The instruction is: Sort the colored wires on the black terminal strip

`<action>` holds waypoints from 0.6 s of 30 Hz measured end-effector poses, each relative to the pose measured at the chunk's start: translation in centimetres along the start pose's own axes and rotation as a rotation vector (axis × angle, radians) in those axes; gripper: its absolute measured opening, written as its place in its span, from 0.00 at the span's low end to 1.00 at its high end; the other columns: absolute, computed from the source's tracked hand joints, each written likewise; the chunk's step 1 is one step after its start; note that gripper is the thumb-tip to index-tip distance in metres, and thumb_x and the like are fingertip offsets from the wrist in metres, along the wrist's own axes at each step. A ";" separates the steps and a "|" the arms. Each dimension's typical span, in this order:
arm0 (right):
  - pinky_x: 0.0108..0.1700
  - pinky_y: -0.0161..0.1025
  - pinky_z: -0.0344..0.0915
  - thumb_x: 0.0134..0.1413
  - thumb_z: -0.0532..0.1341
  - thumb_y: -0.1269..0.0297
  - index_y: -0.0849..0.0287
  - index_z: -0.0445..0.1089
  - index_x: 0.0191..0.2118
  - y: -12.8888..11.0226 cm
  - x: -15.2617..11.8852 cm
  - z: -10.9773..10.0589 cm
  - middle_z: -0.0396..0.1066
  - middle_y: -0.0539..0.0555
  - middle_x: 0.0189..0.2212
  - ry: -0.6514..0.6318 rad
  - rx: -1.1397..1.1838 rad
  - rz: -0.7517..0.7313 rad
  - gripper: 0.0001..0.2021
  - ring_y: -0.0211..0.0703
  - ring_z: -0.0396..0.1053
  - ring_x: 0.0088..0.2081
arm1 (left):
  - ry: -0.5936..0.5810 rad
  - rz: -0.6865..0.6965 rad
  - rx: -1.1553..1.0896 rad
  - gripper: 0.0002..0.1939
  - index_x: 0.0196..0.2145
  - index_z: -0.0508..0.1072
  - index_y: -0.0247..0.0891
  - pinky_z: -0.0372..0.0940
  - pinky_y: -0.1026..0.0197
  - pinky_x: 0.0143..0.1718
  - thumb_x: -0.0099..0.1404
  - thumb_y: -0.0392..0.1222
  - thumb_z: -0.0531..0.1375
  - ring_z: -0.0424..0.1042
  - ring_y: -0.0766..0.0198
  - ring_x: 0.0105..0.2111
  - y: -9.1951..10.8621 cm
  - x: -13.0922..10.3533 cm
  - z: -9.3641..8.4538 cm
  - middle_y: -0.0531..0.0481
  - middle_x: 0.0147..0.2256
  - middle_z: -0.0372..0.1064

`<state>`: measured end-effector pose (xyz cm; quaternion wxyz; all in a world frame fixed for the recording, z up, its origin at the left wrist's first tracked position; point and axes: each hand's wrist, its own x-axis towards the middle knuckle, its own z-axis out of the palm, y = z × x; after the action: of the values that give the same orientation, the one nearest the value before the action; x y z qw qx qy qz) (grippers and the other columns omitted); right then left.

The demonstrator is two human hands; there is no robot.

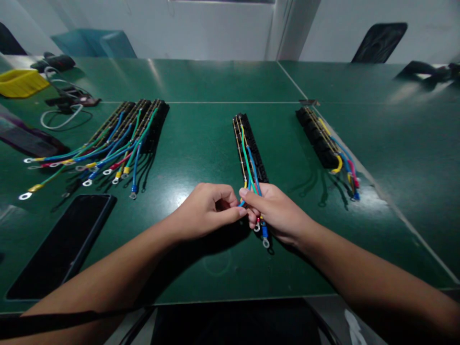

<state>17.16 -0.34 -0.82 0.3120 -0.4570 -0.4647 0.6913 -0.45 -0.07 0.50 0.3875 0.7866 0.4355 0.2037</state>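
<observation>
Straight ahead on the table lies a black terminal strip (249, 148) with brass-coloured bars and blue, green and yellow wires (249, 167) along it. My right hand (282, 211) is closed round these wires near the strip's lower end. Below its fingers hang ring terminals, one with a blue sleeve (265, 231) and one with a red sleeve. My left hand (212, 211) pinches a short blue wire end (242, 204) between thumb and forefinger, close to my right thumb. The tip of that wire is hidden by the fingers.
Several similar wired strips (138, 124) lie side by side at the left, and another strip (318, 136) lies at the right. A phone (61, 249) is near the front left edge. Further back left are a yellow tray (23, 82) and a pale cable (61, 125).
</observation>
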 end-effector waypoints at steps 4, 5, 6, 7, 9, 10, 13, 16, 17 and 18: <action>0.18 0.28 0.60 0.61 0.57 0.59 0.61 0.64 0.30 0.2 0.1 -0.1 0.61 0.44 0.13 -0.008 0.002 0.002 0.11 0.31 0.59 0.14 | -0.027 -0.035 -0.078 0.14 0.27 0.68 0.34 0.51 0.69 0.20 0.61 0.49 0.59 0.59 0.72 0.20 -0.2 0.0 0.2 0.57 0.20 0.63; 0.18 0.29 0.60 0.61 0.57 0.59 0.61 0.64 0.30 0.2 0.1 -0.1 0.61 0.45 0.13 -0.009 0.000 0.001 0.11 0.31 0.59 0.14 | -0.026 -0.032 -0.073 0.14 0.27 0.68 0.34 0.51 0.69 0.20 0.62 0.49 0.59 0.59 0.72 0.20 -0.1 -0.1 0.2 0.57 0.19 0.62; 0.18 0.29 0.60 0.61 0.57 0.59 0.61 0.64 0.29 0.3 0.1 -0.1 0.61 0.44 0.13 -0.009 -0.001 0.001 0.12 0.31 0.60 0.15 | -0.018 -0.012 -0.052 0.14 0.26 0.68 0.34 0.51 0.69 0.21 0.63 0.47 0.58 0.59 0.72 0.21 0.0 -0.1 0.2 0.56 0.20 0.63; 0.18 0.29 0.60 0.60 0.57 0.59 0.60 0.63 0.29 0.3 0.1 -0.1 0.61 0.44 0.13 -0.010 -0.001 0.001 0.12 0.31 0.60 0.15 | -0.008 0.009 -0.021 0.14 0.26 0.68 0.34 0.52 0.69 0.22 0.64 0.46 0.57 0.60 0.72 0.22 0.1 -0.2 0.1 0.56 0.21 0.64; 0.18 0.29 0.60 0.60 0.57 0.59 0.60 0.62 0.27 0.3 0.0 -0.1 0.61 0.44 0.13 -0.015 0.008 0.001 0.13 0.31 0.60 0.15 | 0.003 0.036 0.037 0.14 0.25 0.68 0.34 0.52 0.68 0.23 0.65 0.45 0.55 0.59 0.72 0.21 0.3 -0.2 0.0 0.56 0.21 0.63; 0.19 0.29 0.60 0.60 0.57 0.58 0.60 0.61 0.27 0.2 0.0 -0.1 0.61 0.44 0.13 -0.023 0.014 0.001 0.13 0.31 0.60 0.15 | 0.002 0.040 0.060 0.14 0.26 0.68 0.34 0.52 0.68 0.24 0.66 0.45 0.54 0.59 0.72 0.22 0.4 -0.2 0.0 0.56 0.21 0.63; 0.19 0.30 0.61 0.61 0.56 0.59 0.60 0.61 0.27 0.1 0.0 -0.1 0.61 0.44 0.13 -0.027 0.047 0.005 0.13 0.31 0.60 0.15 | -0.010 0.032 0.086 0.14 0.27 0.69 0.34 0.52 0.68 0.24 0.67 0.44 0.53 0.60 0.71 0.22 0.5 -0.2 -0.1 0.56 0.21 0.64; 0.19 0.30 0.60 0.62 0.56 0.60 0.60 0.61 0.26 0.0 0.0 -0.1 0.61 0.45 0.12 -0.010 0.070 0.020 0.14 0.31 0.60 0.15 | 0.014 0.022 0.064 0.14 0.26 0.69 0.34 0.52 0.68 0.24 0.65 0.45 0.55 0.60 0.71 0.22 0.2 -0.2 -0.1 0.56 0.21 0.64; 0.19 0.30 0.60 0.62 0.56 0.60 0.60 0.61 0.25 0.0 0.1 -0.1 0.62 0.45 0.13 -0.004 0.078 0.025 0.15 0.31 0.61 0.15 | 0.020 0.013 0.051 0.13 0.26 0.69 0.34 0.52 0.68 0.23 0.64 0.45 0.56 0.60 0.72 0.21 0.1 -0.1 -0.1 0.56 0.20 0.64; 0.19 0.29 0.60 0.62 0.56 0.60 0.60 0.61 0.24 0.0 0.1 0.0 0.62 0.46 0.13 -0.001 0.087 0.029 0.16 0.31 0.62 0.15 | 0.022 0.000 0.037 0.13 0.26 0.69 0.34 0.52 0.69 0.23 0.63 0.45 0.58 0.61 0.72 0.21 0.0 -0.1 -0.1 0.56 0.20 0.64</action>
<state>17.17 -0.26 -0.88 0.3214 -0.4495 -0.4276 0.7154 -0.58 -0.07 0.57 0.3682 0.7912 0.4434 0.2044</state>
